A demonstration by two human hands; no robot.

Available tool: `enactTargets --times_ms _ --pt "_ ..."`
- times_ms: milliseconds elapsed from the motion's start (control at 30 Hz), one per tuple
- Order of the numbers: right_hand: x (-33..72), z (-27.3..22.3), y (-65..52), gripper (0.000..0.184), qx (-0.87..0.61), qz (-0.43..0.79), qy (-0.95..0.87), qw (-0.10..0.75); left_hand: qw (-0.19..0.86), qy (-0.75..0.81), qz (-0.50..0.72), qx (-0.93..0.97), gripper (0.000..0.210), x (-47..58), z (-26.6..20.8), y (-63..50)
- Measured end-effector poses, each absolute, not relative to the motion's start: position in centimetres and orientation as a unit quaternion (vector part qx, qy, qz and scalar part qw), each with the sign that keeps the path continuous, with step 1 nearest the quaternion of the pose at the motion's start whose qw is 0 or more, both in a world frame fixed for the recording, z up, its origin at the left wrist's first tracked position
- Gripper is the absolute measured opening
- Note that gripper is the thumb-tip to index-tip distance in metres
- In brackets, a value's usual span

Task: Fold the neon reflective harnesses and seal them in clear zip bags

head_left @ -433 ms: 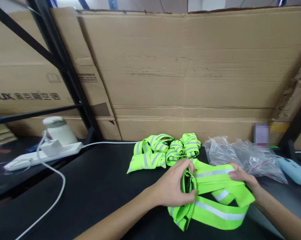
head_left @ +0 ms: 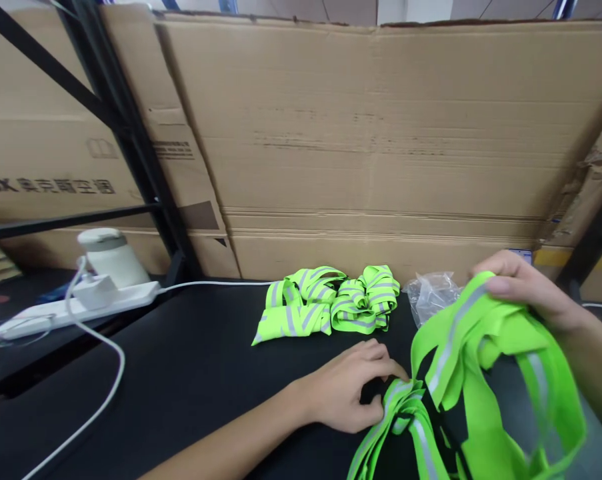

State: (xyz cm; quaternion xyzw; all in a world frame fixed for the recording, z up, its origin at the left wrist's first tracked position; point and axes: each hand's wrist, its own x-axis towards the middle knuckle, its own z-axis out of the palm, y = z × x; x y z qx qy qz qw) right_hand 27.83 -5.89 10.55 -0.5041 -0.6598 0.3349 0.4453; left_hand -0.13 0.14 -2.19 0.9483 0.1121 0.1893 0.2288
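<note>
A bundle of neon-green reflective straps [head_left: 455, 327] with silver stripes stretches between my hands over the black table. My right hand [head_left: 535, 290] is closed on the top of the bundle, raised to the right, with loops hanging beneath it. Lower and nearer the middle, my left hand [head_left: 353, 387] pinches the gathered end of the straps between curved fingers and thumb; its fingertips are partly hidden. Behind my left hand, rolled green straps [head_left: 365, 300] and a flatter folded pile [head_left: 298, 307] lie side by side on the table.
A clear plastic bag [head_left: 431, 293] lies behind the raised straps. Cardboard [head_left: 371, 133] walls off the back. On the left are a white power strip [head_left: 131, 300], a lidded cup [head_left: 113, 257], a white cable [head_left: 115, 373] and a black metal frame [head_left: 141, 147].
My right hand has risen and moved right, lifting and spreading the straps into hanging loops. My left hand has shifted slightly down, its fingers now lower on the bundle. The plastic bags are more covered.
</note>
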Motion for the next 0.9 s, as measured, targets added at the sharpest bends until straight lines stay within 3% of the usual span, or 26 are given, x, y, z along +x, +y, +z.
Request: enactTargets --times_ms 100,233,333,467,533,600,900 --pt "24.7 14.1 -3.7 0.047 -0.46 0.162 -0.835 0.254 0.176 0.133 0.204 0.954 0.043 -0.3 -1.8 -0.4" --pt "22.4 15.8 0.0 0.028 -0.435 -0.07 -0.887 0.139 0.182 0.145 0.255 0.938 0.024 -0.9 -1.4 -0.4" --pt "22.1 15.3 2.1 0.025 -0.423 -0.174 -0.878 0.139 0.172 0.152 0.265 0.937 0.034 -1.0 -1.3 -0.4" --pt "22.7 13.2 2.3 0.046 -0.379 -0.261 -0.865 0.2 0.141 0.13 0.231 0.954 0.059 -0.7 -1.5 -0.8" --pt "22.9 11.5 1.1 0.029 -0.348 -0.291 -0.855 0.25 0.123 0.119 0.227 0.959 0.073 -0.6 -1.7 -0.9" --pt "23.1 9.6 -0.5 0.015 -0.312 -0.271 -0.863 0.29 0.106 0.115 0.238 0.959 0.083 -0.5 -2.1 -1.0" --pt "25.7 -1.2 -4.5 0.051 -0.47 0.148 -0.836 0.243 0.135 0.167 0.23 0.949 0.074 1.8 -4.3 -2.5"
